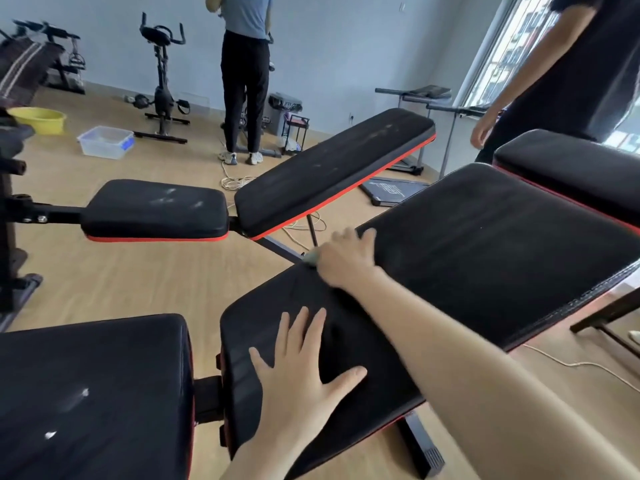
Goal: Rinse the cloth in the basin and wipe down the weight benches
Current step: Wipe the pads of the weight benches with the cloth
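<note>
My right hand (pixel 346 261) presses a small greenish cloth (pixel 311 258) against the near black weight bench (pixel 485 258), at the gap between its seat pad and back pad; the hand hides most of the cloth. My left hand (pixel 304 372) lies flat with fingers spread on that bench's seat pad (pixel 263 327), holding nothing. A second black bench with red trim (pixel 332 168) stands beyond, with pale smears on its seat pad (pixel 156 209) and back pad. A yellow basin (pixel 38 119) sits on the floor at the far left.
A clear plastic tub (pixel 105 142) lies near the basin. Another black pad (pixel 86 393) with white marks is at lower left, and one more bench (pixel 568 168) at right. Two people stand nearby (pixel 246 81) (pixel 561 71). An exercise bike (pixel 162 81) and loose cords (pixel 235 183) are on the wood floor.
</note>
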